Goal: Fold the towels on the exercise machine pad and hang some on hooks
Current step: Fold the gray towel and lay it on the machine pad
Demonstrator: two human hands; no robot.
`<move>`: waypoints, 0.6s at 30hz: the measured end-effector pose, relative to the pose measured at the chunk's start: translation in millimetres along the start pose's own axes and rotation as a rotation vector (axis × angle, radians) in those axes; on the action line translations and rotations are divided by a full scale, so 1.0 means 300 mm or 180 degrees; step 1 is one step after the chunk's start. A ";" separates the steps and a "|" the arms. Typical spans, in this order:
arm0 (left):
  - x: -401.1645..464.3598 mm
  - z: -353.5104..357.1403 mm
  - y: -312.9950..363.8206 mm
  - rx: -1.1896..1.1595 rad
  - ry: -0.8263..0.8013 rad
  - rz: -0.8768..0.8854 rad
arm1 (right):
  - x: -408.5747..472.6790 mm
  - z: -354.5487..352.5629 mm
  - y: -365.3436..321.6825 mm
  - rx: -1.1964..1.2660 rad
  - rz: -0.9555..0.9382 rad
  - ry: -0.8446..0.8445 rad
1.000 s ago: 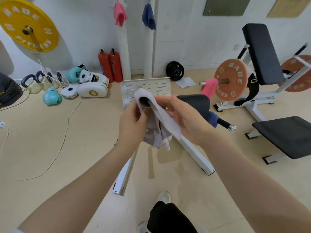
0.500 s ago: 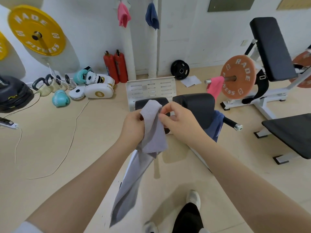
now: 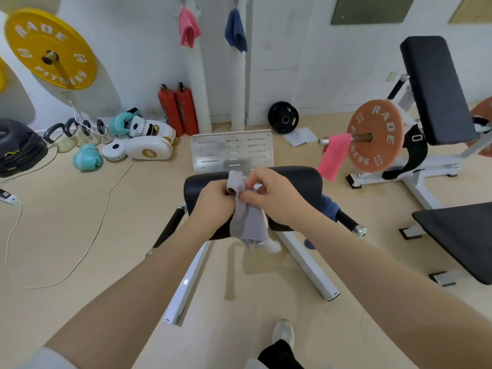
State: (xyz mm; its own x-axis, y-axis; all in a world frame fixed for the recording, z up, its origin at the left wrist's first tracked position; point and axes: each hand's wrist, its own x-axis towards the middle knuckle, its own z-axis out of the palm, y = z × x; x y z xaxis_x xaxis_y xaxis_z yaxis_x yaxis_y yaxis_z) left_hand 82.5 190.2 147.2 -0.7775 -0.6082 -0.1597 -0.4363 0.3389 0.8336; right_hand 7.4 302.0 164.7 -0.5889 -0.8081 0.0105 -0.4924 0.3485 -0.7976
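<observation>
Where half a second ago hung long at lower centre, grey towel (image 3: pixel 246 217) now bunched at frame centre above black pad (image 3: pixel 298 179), pinched by left hand (image 3: pixel 215 201) and right hand (image 3: pixel 277 195) (corners being gathered); folding barely begun.

Soft matt grey cloth towel (image 3: pixel 247 219); smooth black vinyl-like pad (image 3: pixel 298 179).

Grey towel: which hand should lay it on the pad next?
Likely the right hand: it pinches the grey towel from above, over the black pad. The left hand grips the bunched top, better as anchor.
</observation>
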 end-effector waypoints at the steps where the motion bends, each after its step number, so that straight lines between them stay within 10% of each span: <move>1: 0.024 0.021 0.013 -0.0066 -0.0030 -0.0059 | 0.020 -0.034 0.028 0.0019 0.0001 -0.0068; 12: 0.180 0.169 0.080 -0.1081 -0.0188 -0.0284 | 0.152 -0.318 0.369 0.2754 0.1429 -0.0139; 18: 0.174 0.369 0.183 -0.1594 -0.0778 -0.0181 | 0.168 -0.349 0.405 0.2781 0.0971 -0.0596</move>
State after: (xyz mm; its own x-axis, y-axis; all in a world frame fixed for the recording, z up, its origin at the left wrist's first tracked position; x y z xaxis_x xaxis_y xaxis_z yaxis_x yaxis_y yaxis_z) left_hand -32.3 256.5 125.9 -0.8675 -0.4113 -0.2799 -0.2584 -0.1082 0.9600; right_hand -149.1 353.2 131.5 -0.4633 -0.8303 -0.3097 0.3653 0.1395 -0.9204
